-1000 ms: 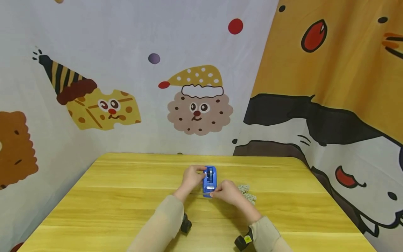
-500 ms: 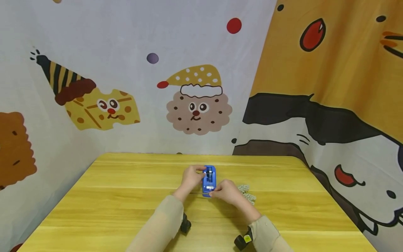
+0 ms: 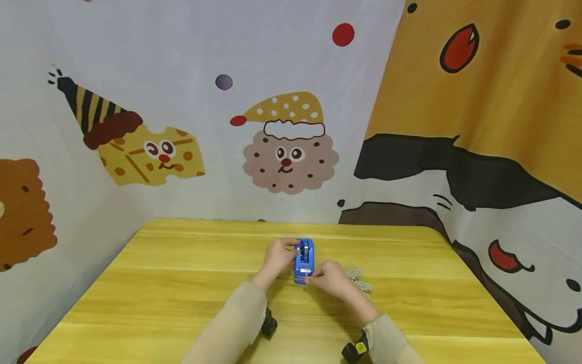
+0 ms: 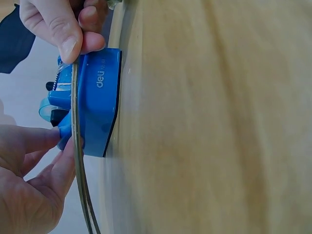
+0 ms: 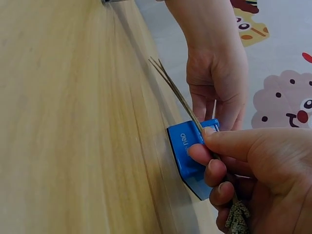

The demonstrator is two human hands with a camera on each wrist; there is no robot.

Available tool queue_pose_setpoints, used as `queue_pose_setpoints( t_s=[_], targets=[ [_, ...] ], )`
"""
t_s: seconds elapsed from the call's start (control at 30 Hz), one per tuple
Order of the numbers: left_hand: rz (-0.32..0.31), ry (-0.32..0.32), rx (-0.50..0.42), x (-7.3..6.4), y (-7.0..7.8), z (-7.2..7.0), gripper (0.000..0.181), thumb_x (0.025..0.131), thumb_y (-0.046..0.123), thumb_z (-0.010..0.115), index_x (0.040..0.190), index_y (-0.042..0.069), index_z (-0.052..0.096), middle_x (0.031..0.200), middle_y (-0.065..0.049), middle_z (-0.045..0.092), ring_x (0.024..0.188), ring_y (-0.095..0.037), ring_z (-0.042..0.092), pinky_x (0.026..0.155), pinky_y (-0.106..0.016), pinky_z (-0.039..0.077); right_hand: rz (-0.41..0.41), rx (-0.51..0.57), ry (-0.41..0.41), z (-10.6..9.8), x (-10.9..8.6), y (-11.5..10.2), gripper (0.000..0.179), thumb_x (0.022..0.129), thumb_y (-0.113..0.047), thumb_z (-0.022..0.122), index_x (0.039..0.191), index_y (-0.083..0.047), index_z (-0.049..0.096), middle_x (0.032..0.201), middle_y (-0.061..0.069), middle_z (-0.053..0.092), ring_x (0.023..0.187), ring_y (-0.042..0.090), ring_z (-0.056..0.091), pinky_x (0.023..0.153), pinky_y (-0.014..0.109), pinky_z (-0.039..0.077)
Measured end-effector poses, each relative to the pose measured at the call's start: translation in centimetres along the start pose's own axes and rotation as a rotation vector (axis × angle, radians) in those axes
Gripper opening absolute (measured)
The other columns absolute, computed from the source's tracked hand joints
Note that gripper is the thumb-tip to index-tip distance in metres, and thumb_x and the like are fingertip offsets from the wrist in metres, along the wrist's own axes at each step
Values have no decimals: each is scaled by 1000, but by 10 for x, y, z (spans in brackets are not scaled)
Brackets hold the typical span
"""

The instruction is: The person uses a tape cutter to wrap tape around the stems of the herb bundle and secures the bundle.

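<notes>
A blue tape dispenser [image 3: 311, 264] with a roll of tape [image 4: 45, 110] in it stands near the middle of the table. My left hand [image 3: 278, 254] holds its back end between thumb and fingers, as the left wrist view shows. My right hand [image 3: 331, 278] pinches a few thin dried stems [image 5: 176, 92] between thumb and index finger at the dispenser's front, near its toothed cutting edge. In the left wrist view the stems run along the dispenser's side. Their pale, grainy seed heads [image 3: 359, 284] stick out beyond my right hand; the stretch inside the fingers is hidden.
The wood-grain table [image 3: 182, 283] reaches back to a wall cloth [image 3: 182, 60] printed with cartoon figures. Black wrist cameras [image 3: 269, 323] are strapped below both beige sleeves [image 3: 236, 316], close over the table.
</notes>
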State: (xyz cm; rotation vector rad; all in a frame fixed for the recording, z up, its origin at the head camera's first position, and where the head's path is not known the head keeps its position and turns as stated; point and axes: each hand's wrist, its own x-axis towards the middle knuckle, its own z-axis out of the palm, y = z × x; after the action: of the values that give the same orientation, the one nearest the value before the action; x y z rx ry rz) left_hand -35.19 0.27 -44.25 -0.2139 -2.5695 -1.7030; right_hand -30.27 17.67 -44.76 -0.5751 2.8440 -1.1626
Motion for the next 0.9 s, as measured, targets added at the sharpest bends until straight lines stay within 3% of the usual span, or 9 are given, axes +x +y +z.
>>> queue_pose_setpoints(
  t_s=[0.6, 0.9],
  targets=[
    [-18, 13, 12, 2, 0, 4, 27, 88, 2, 68, 115, 2, 70, 118, -20, 65, 67, -22, 67, 58, -28, 56, -18, -16, 21, 0, -1, 4, 15, 84, -18, 76, 73, -8, 77, 65, 0, 69, 48, 6, 40, 42, 20, 32],
    [17, 10, 9, 1, -2, 3, 28, 88, -1, 67, 116, -1, 69, 117, -23, 64, 65, -25, 67, 53, -25, 54, -30, 9, 21, 3, -2, 5, 13, 84, -17, 76, 75, -8, 77, 69, 2, 71, 50, 6, 44, 43, 21, 35]
  ],
)
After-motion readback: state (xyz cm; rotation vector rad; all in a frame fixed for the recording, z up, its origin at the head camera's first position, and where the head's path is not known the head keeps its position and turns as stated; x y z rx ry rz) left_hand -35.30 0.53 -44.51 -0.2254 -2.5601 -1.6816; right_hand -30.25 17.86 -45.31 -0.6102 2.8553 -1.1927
